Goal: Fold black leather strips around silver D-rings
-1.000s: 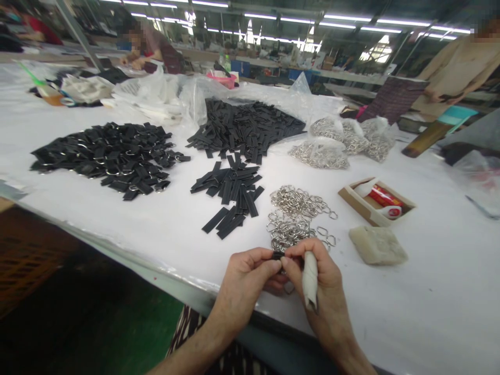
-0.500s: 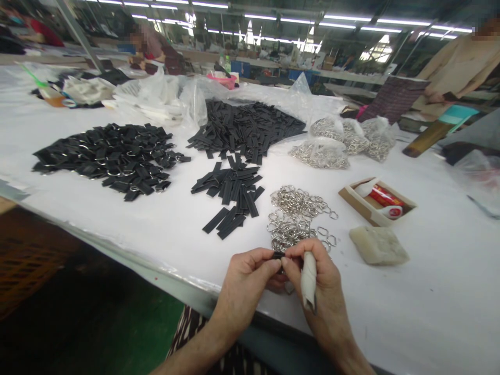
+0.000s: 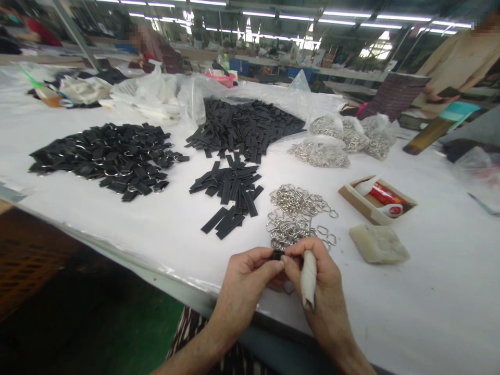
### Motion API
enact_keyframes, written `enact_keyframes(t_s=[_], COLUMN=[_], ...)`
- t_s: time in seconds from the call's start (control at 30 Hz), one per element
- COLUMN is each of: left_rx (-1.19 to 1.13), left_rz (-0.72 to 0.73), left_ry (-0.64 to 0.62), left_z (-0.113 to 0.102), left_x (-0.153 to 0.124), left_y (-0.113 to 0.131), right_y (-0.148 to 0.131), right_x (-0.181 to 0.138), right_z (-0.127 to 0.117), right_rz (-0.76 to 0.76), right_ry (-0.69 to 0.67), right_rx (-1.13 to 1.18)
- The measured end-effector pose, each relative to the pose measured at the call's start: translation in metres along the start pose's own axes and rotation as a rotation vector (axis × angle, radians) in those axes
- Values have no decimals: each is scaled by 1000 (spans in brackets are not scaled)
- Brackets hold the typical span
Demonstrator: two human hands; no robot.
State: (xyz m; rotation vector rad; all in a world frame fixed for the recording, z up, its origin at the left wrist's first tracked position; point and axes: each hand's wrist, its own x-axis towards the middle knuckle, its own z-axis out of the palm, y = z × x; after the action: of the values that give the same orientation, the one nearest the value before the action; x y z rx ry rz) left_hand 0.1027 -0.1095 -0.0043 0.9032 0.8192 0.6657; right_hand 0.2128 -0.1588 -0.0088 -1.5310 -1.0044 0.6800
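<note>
Hardly shifted, left hand (image 3: 250, 273) and right hand (image 3: 318, 276) pinch a black strip (image 3: 277, 254) between fingers (image 3: 273, 264), metal rings (image 3: 297, 211) just beyond.

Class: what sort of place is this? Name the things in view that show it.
Probably a factory assembly floor: heaps of black strips and loose metal rings cover a long white worktable, with rows of strip lights overhead.

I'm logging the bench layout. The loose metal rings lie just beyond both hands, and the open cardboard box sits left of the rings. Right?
Not quite. The head view shows the open cardboard box right of the loose metal rings, not left. The rings do lie just beyond the left hand and right hand.
</note>
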Motion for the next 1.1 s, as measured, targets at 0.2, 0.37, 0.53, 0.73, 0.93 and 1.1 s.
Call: enact_keyframes(t_s=[0.2,0.37,0.53,0.73,0.93,1.1], left_rx=[20,6,-5,-13,-6,-22], left_rz=[-12,-17,-34,-38,-30,-32], left_ry=[31,50,67,37,9,-12], left_z=[-1,-3,-7,-8,-11,-9], left_x=[1,2,2,2,4,4], left_y=[0,-1,0,6,4,3], right_y=[-2,2,-3,-4,10,14], right_x=[-1,-2,-2,-3,-2,-3], right_z=[1,0,-6,-25,-70,-100], right_rz=[-7,9,-11,-7,-57,-58], right_ry=[21,9,31,17,28,181], right_rx=[-7,-7,-3,28,87,-4])
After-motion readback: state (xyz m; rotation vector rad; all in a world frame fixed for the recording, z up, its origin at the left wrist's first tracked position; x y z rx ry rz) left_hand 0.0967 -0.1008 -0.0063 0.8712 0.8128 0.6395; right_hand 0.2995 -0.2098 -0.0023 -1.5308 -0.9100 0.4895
